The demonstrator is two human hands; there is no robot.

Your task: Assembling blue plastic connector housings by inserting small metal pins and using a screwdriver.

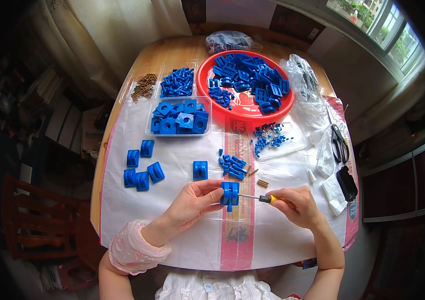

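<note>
My left hand (195, 202) is closed on a blue plastic part (230, 194) with two raised rounded ribs and a small peg at its lower edge. From the right, my right hand (296, 204) grips a screwdriver (267, 199) with a yellow and black handle. Its metal shaft reaches the right side of the blue part; whether the tip is inside it I cannot tell. Just beyond my hands lie a small pile of blue pegs (232, 165), a few brass pins (263, 183) and a single ribbed blue part (200, 170).
Several ribbed blue parts (142, 181) sit at the left. Farther back are a clear box (204, 129) of blue square plates, a tray of blue pegs (177, 82), brass pins (145, 86) and a red basin (207, 107). Black scissors (340, 144) lie at the right.
</note>
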